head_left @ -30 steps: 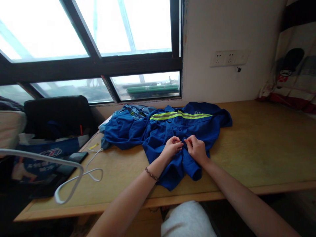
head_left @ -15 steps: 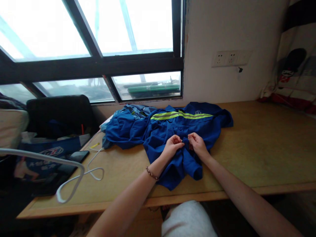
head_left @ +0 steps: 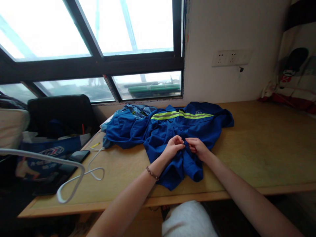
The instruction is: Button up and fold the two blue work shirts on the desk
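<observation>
A blue work jacket (head_left: pixel 160 130) with yellow-green and grey reflective stripes lies spread and crumpled on the wooden table (head_left: pixel 256 148). Both hands meet over its lower front. My left hand (head_left: pixel 174 144) pinches a fold of the blue cloth between thumb and fingers. Close beside it, my right hand (head_left: pixel 197 147) has its thumb and forefinger pressed together at the same fold, its fingertips nearly touching the left ones. Anything small between the right fingertips is too tiny to make out. Below the hands, loose blue cloth hangs toward the table's front edge.
Lighter blue cloth (head_left: pixel 138 110) lies behind the jacket at the left. A white cable (head_left: pixel 95 176) loops over the table's left end, near a dark flat device (head_left: pixel 80 155). A black chair (head_left: pixel 60 110) stands left, below the window. Wall sockets (head_left: pixel 232 58) are at the back right.
My right hand has moved slightly left and down, bringing its fingertips close to my left hand's. My left hand and the jacket have barely moved.
</observation>
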Demonstrator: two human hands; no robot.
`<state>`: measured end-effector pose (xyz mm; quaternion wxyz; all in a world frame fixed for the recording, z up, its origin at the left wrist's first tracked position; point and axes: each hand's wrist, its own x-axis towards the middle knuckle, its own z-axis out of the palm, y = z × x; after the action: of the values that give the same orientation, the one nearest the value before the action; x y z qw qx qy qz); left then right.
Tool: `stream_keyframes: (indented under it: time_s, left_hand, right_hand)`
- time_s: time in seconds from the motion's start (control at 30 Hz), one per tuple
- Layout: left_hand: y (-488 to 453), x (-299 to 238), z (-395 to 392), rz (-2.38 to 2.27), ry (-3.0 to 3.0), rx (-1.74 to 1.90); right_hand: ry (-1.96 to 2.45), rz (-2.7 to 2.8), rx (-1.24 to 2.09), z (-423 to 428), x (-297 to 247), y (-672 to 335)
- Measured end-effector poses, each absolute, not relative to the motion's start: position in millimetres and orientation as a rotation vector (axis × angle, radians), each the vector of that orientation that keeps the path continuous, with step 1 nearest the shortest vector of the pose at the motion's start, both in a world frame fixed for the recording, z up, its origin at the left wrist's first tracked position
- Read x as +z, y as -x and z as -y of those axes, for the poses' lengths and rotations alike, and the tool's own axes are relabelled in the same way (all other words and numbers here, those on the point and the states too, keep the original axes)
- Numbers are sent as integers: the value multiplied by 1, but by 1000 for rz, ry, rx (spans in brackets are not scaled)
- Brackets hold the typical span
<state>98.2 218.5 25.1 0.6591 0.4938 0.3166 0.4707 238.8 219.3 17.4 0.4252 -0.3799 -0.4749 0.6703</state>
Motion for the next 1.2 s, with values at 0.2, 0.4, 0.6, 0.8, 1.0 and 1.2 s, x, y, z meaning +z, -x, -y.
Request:
stream_keyframes:
  time_s: [0.2, 0.4, 0.6, 0.8, 1.0, 1.2]
  left_hand:
    - [-96, 19, -223, -745, -999, 1121]
    - [-85, 11, -236, -1078, -799, 1312]
    - [-80, 14, -235, -1227, -964, 1378]
    - [-80, 11, -235, -1240, -1070, 1411]
    - [-83, 14, -226, -1376, -1363, 1563]
    - [-84, 16, -223, -1356, -1380, 1582]
  right_hand:
    - [886, 1030, 1780, -223, 19, -242]
    - [1052, 1334, 1539, -220, 27, -245]
    - [948, 1448, 1697, -213, 27, -242]
    - [896, 993, 1888, -217, 39, -256]
    - [1103, 1208, 1994, -214, 28, -247]
    - [891, 854, 1796, -226, 22, -252]
